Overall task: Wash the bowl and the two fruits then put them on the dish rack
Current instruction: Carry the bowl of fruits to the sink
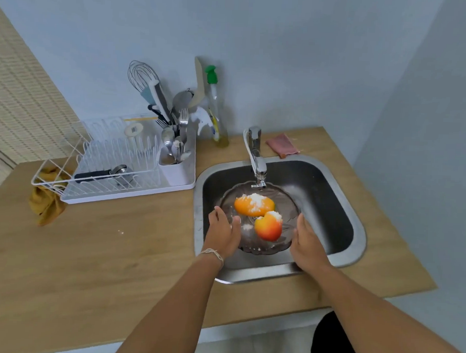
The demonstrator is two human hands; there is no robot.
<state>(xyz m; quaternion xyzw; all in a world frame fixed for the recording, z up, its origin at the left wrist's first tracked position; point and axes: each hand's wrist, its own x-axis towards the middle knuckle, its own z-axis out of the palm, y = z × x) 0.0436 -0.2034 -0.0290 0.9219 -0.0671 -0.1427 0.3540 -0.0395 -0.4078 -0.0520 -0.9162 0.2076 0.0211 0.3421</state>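
Observation:
A dark see-through bowl (pixel 252 248) with a scalloped rim sits low in the steel sink (pixel 343 197), right under the tap (pixel 259 166). Two fruits lie in it, both dusted with white powder: an orange-yellow fruit (pixel 245 206) at the back and a red-orange fruit (pixel 268 228) in front. My left hand (pixel 222 233) holds the bowl's left rim, thumb over the edge. My right hand (pixel 307 242) holds the right rim, its fingers mostly hidden behind the bowl. No water is visible from the tap.
A white wire dish rack (pixel 115 158) stands on the wooden counter left of the sink, with a cutlery caddy (pixel 174 157) full of utensils. A dish soap bottle (pixel 216 114) stands behind it, a pink cloth (pixel 282 145) lies behind the sink, and a mustard towel (pixel 46 200) hangs off the rack.

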